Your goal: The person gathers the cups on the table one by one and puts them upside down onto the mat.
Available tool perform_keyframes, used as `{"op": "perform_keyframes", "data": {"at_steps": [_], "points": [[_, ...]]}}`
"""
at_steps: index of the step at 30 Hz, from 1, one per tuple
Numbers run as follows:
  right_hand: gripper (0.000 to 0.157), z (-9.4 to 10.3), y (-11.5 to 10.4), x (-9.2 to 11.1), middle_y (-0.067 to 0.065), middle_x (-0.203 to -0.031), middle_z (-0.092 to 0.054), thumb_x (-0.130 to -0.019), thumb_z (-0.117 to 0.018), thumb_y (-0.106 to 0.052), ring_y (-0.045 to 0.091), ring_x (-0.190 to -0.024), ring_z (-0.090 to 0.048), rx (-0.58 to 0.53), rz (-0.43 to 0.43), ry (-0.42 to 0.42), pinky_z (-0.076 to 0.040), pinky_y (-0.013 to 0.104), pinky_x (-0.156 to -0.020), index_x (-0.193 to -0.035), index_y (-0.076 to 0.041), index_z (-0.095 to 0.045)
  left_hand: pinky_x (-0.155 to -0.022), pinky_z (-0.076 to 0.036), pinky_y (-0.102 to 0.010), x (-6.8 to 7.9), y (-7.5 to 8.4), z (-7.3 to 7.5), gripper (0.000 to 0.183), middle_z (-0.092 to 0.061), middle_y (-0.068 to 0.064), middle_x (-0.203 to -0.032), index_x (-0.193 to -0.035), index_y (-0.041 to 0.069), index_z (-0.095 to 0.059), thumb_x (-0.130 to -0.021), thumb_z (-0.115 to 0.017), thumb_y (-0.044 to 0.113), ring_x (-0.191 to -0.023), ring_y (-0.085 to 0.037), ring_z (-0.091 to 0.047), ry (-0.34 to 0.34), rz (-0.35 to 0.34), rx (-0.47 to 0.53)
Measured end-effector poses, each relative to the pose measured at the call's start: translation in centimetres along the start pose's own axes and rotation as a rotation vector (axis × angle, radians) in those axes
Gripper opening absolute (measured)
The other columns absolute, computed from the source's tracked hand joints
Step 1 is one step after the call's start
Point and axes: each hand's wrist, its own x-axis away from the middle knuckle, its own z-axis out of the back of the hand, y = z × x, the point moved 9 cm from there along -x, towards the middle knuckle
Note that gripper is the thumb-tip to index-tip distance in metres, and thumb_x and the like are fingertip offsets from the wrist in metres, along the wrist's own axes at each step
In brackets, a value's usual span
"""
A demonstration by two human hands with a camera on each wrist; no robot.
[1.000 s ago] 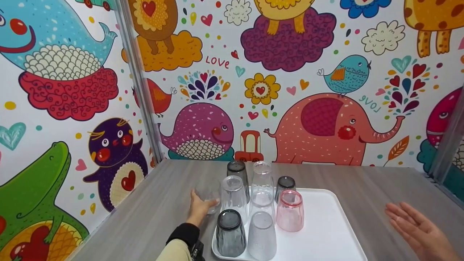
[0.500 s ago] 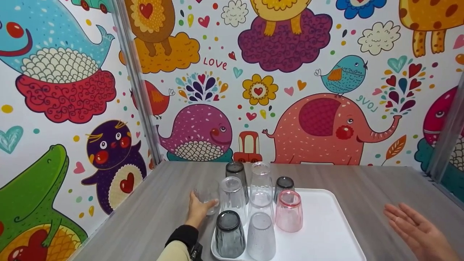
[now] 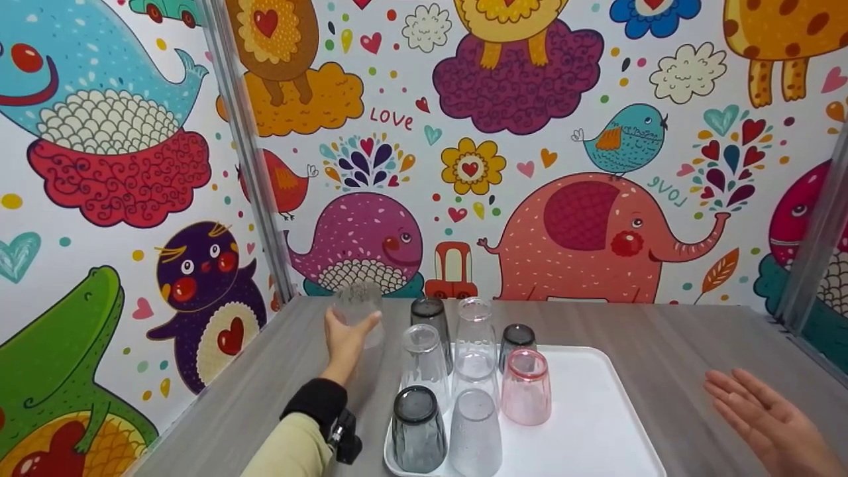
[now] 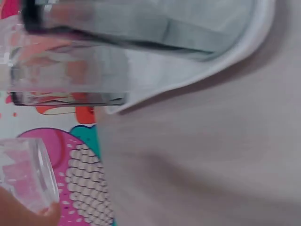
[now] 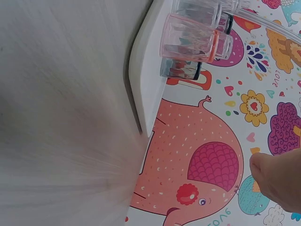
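My left hand grips a clear drinking glass from the side, thumb to its right, raised over the table left of the tray. In the left wrist view that glass shows in front of the wall, with a fingertip at its rim. Upturned glasses crowd the left part of the white tray: a dark grey one in front, a frosted one, a tall clear one and a pink one. My right hand hovers right of the tray, fingers straight, holding nothing.
Farther back stand a smoky glass, a clear glass and a small dark glass. Behind the grey table rises a wall with cartoon animals; another such wall borders the left side.
My left hand has lifted the clear glass up and to the left, away from beside the tray. The right hand has stayed nearly still, and the glasses on the tray stand as before.
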Motion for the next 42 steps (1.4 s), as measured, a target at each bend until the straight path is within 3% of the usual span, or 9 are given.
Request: {"op": "perform_keyframes", "data": {"at_steps": [2,4,7,12,18,24,31,37,42], "points": [[0.080,-0.1,-0.3,0.0,-0.016,-0.110,-0.041,-0.084,-0.043,-0.031,-0.011,-0.081,-0.050,0.021,0.009,0.000,-0.044,0.016,-0.072,-0.129,-0.014,0.021,-0.097,-0.019,-0.042,-0.1,2.1,0.0,0.091,-0.017,-0.017,-0.134,-0.131,0.005,-0.010,-0.065,-0.069,0.024,-0.121,-0.030,-0.017,0.019,-0.080,-0.001],[0.080,-0.4,-0.6,-0.1,-0.003,-0.130,-0.024,-0.084,-0.042,-0.033,-0.012,-0.080,-0.048,0.050,0.008,0.001,-0.043,0.015,-0.073,-0.128,-0.014,0.022,-0.095,-0.022,-0.043,0.1,4.2,-0.4,0.089,-0.022,-0.015,-0.132,-0.131,0.008,-0.015,-0.063,-0.071,0.023,-0.119,-0.028,-0.022,0.030,-0.176,-0.009],[0.080,-1.0,-0.9,-0.2,0.012,-0.137,0.003,-0.084,-0.040,-0.035,-0.014,-0.080,-0.047,0.097,0.001,-0.004,-0.042,0.014,-0.073,-0.128,-0.014,0.023,-0.092,-0.027,-0.044,1.2,7.3,-1.7,0.089,-0.029,-0.012,-0.127,-0.129,0.010,-0.022,-0.058,-0.074,0.022,-0.113,-0.027,-0.029,0.018,-0.317,-0.030],[0.078,-2.9,-1.4,-0.2,0.014,-0.136,0.000,-0.085,-0.040,-0.034,-0.015,-0.083,-0.046,0.147,0.017,-0.022,-0.041,0.015,-0.076,-0.130,-0.012,0.020,-0.088,-0.033,-0.041,4.2,11.2,-5.8,0.090,-0.033,-0.008,-0.125,-0.128,0.013,-0.027,-0.053,-0.076,0.022,-0.110,-0.023,-0.035,-0.097,-0.451,-0.096],[0.076,-6.0,-2.3,0.0,0.016,-0.135,-0.005,-0.086,-0.041,-0.033,-0.013,-0.087,-0.045,0.180,0.039,-0.049,-0.037,0.022,-0.084,-0.131,-0.010,0.016,-0.084,-0.037,-0.041,8.4,13.5,-10.8,0.093,-0.034,-0.005,-0.126,-0.129,0.016,-0.026,-0.051,-0.075,0.029,-0.109,-0.021,-0.036,-0.244,-0.479,-0.156],[0.077,-8.4,-1.7,-1.1,0.013,-0.135,-0.017,-0.083,-0.047,-0.034,-0.004,-0.099,-0.040,0.281,0.096,-0.009,-0.026,0.040,-0.091,-0.133,-0.009,0.006,-0.078,-0.042,-0.027,11.9,14.2,-14.8,0.089,-0.038,0.003,-0.122,-0.128,0.021,-0.027,-0.054,-0.074,0.035,-0.105,-0.012,-0.039,-0.389,-0.431,-0.055],[0.073,-12.1,-1.6,-2.0,0.012,-0.133,-0.024,-0.080,-0.054,-0.021,0.017,-0.117,-0.033,0.248,0.207,-0.039,-0.034,0.029,-0.086,-0.132,-0.008,-0.006,-0.080,-0.041,-0.030,14.8,13.6,-18.0,0.084,-0.041,0.005,-0.119,-0.127,0.018,-0.027,-0.059,-0.071,0.039,-0.103,-0.011,-0.040,-0.512,-0.311,0.009],[0.077,-13.6,-2.1,-2.2,0.024,-0.132,-0.013,-0.078,-0.055,-0.021,0.037,-0.120,-0.018,0.163,0.372,-0.128,-0.031,0.031,-0.086,-0.131,-0.001,-0.003,-0.084,-0.037,-0.040,16.2,11.9,-19.5,0.077,-0.043,-0.005,-0.116,-0.124,0.010,-0.030,-0.062,-0.070,0.034,-0.103,-0.019,-0.041,-0.520,-0.078,0.326],[0.076,-12.7,-1.8,-2.6,0.022,-0.134,-0.011,-0.078,-0.054,-0.021,0.029,-0.121,-0.021,0.057,0.496,-0.209,-0.032,0.030,-0.088,-0.133,-0.005,-0.003,-0.086,-0.034,-0.047,16.7,9.6,-20.7,0.079,-0.042,-0.014,-0.117,-0.123,0.005,-0.029,-0.064,-0.066,0.041,-0.105,-0.027,-0.043,-0.469,0.044,0.624]]}}
